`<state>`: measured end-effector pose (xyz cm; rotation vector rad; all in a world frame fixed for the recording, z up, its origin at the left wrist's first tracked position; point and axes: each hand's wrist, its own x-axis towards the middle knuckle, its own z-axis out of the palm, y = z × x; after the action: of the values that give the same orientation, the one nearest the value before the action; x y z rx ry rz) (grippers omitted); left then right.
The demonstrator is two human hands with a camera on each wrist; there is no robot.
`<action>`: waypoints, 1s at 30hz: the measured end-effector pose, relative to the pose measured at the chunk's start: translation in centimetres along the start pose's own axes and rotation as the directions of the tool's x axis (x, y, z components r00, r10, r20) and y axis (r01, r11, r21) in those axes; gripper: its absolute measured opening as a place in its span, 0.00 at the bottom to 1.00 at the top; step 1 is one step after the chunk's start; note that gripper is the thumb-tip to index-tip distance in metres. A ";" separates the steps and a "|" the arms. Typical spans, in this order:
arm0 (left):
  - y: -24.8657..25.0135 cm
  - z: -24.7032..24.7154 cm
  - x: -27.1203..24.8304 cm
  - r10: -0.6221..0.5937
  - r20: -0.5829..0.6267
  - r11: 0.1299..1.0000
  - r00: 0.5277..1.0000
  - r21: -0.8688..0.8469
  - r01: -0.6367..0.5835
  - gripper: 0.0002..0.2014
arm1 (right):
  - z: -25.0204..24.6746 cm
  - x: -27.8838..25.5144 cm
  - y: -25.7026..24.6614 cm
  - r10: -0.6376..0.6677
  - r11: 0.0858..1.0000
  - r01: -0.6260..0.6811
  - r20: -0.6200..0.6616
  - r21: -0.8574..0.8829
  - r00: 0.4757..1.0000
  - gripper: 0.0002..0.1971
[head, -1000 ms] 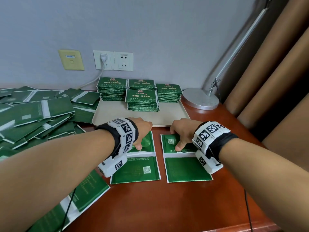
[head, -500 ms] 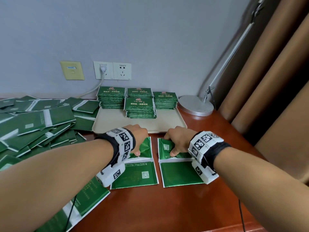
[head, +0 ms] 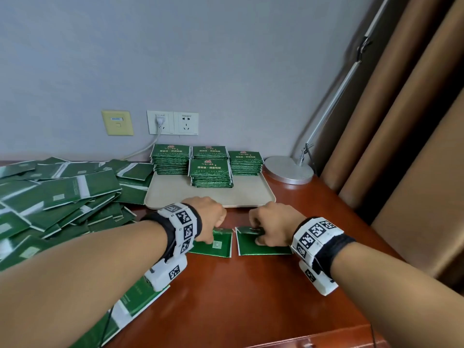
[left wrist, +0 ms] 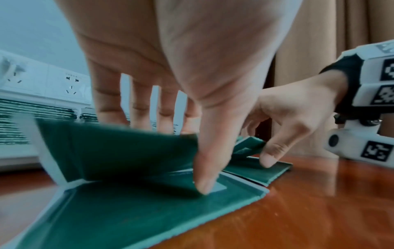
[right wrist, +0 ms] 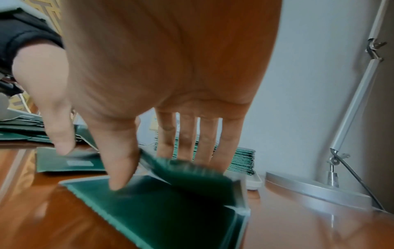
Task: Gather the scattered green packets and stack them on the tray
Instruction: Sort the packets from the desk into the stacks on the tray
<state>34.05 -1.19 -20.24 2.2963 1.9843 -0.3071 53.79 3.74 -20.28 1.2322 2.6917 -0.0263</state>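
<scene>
The reddish-brown desk [head: 251, 297] fills the lower part of the head view, with brown curtains [head: 414, 146] hanging along its right side. A large loose heap of green packets [head: 57, 197] covers the desk's left side, reaching up to the left edge of the beige tray [head: 170, 194]. The tray sits against the wall and carries four neat stacks of packets [head: 210, 173], three at the back and one in front of them. A lamp's round metal base [head: 288, 170] stands just right of the tray. Two wall sockets [head: 173, 123] and a yellow wall plate [head: 117, 123] are above.

Just in front of the tray two packets lie side by side, slightly apart. The left hand [head: 208, 217] works the left packet [head: 216, 246]: its thumb presses the lower half onto the desk while the fingers [left wrist: 110, 107] hold the raised far half, so the packet is partly folded. The right hand [head: 273, 227] does the same on the right packet [head: 261, 248], thumb down on the flat half, fingers [right wrist: 204, 139] behind the lifted flap. Both hands grasp their packets. Each wrist wears a black band with marker tags.
</scene>
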 end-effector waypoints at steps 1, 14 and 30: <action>0.1 0.1 -0.4 0.001 0.043 1.000 0.999 0.006 -0.001 0.16 | 0.1 -0.4 -0.1 -0.008 1.000 0.008 0.015 -0.014 1.000 0.15; 2.0 -0.1 -1.4 -0.002 0.167 0.982 0.986 0.186 -0.029 0.30 | -1.0 -1.4 -3.8 -0.070 0.955 0.102 0.124 -0.277 0.990 0.13; 2.9 0.0 -1.4 0.047 0.150 0.952 0.988 0.293 -0.089 0.29 | -1.4 -0.9 -5.1 -0.156 0.865 0.235 0.208 -0.443 0.966 0.12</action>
<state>36.77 -2.99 -20.13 2.4276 1.8956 -0.7912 50.34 -0.15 -19.04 0.7704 2.4593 0.4446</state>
